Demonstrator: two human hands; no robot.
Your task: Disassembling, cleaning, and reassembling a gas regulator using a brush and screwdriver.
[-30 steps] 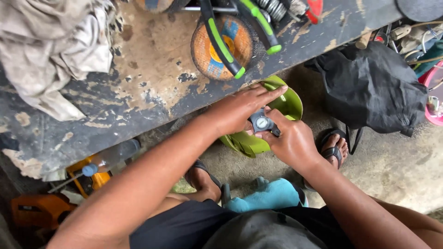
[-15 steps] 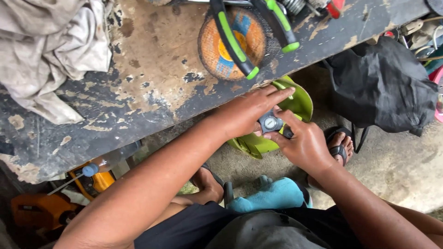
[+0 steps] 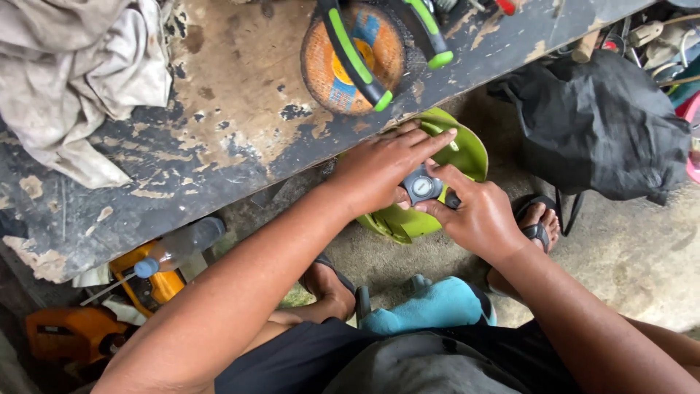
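Both my hands are on a grey regulator with a round dial that sits on top of a lime-green gas cylinder on the floor below the bench edge. My left hand covers the regulator's far side, fingers stretched over the cylinder's collar. My right hand grips the near side, thumb and fingers pinching a dark knob beside the dial. The cylinder's body is mostly hidden under my hands.
A worn dark workbench carries a dirty cloth, an orange grinding disc and green-handled pliers. A black bag lies to the right. A plastic bottle, orange tools and my sandalled feet are on the floor.
My view has shifted slightly. Both hands stay on the regulator, with my right hand's fingers adjusting their grip on the knob.
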